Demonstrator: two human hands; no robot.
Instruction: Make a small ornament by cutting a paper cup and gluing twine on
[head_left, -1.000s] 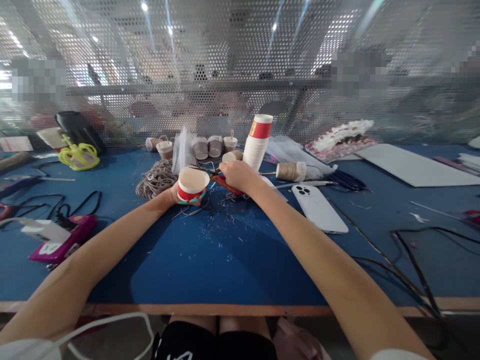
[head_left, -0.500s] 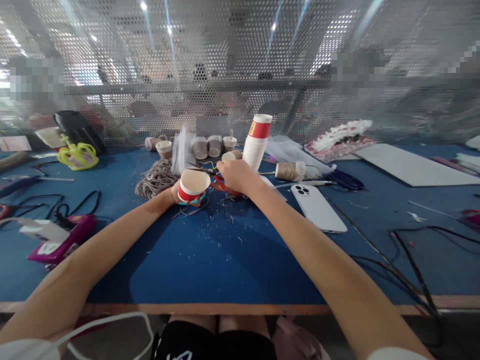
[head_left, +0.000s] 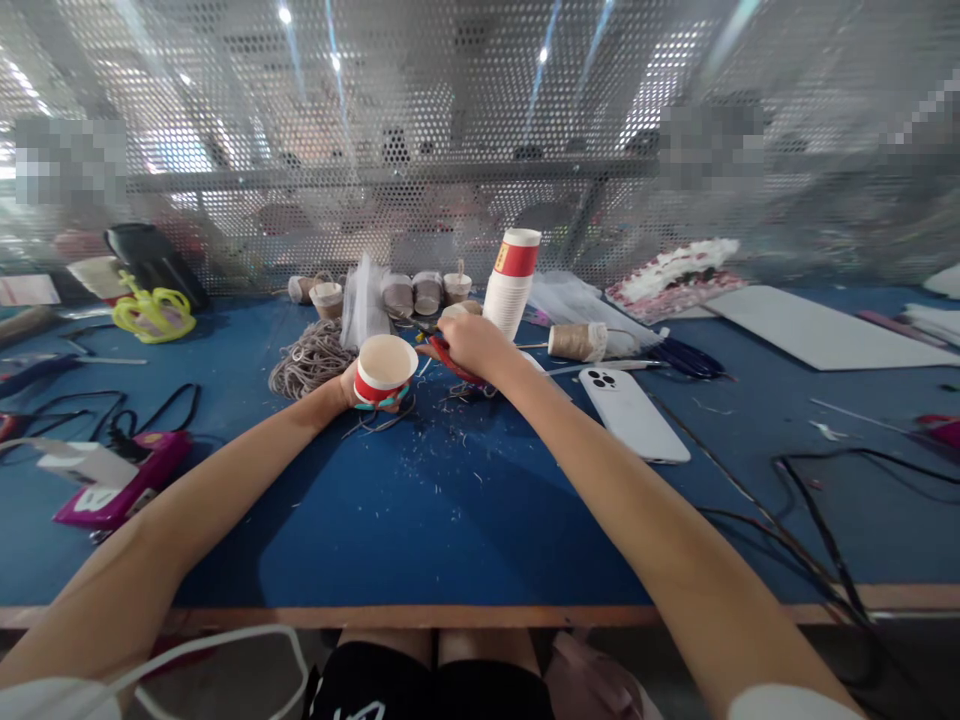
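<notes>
A red and white paper cup (head_left: 385, 378) is in my left hand (head_left: 351, 388), its open mouth tilted up toward me and its underside hidden by my fingers. My right hand (head_left: 466, 345) is closed around red-handled scissors (head_left: 457, 368), whose dark blades point left, behind the cup's rim. Behind my right hand rises a tall stack of paper cups (head_left: 508, 290). A bundle of grey cord (head_left: 311, 362) lies just left of the held cup, beside upright white netting (head_left: 365, 305).
White scraps dot the blue table (head_left: 420, 530). Farther right are a wrapped cup (head_left: 576, 341), a white phone (head_left: 634, 415), a white board (head_left: 832, 330) and black cables. On the left sit a magenta power strip (head_left: 124, 478), a yellow-green crown-shaped item (head_left: 155, 312) and a dark jug (head_left: 154, 262).
The scissor blades have moved off the cup's rim to a place behind and right of it. The cup remains in my left hand, nearly in the same place.
</notes>
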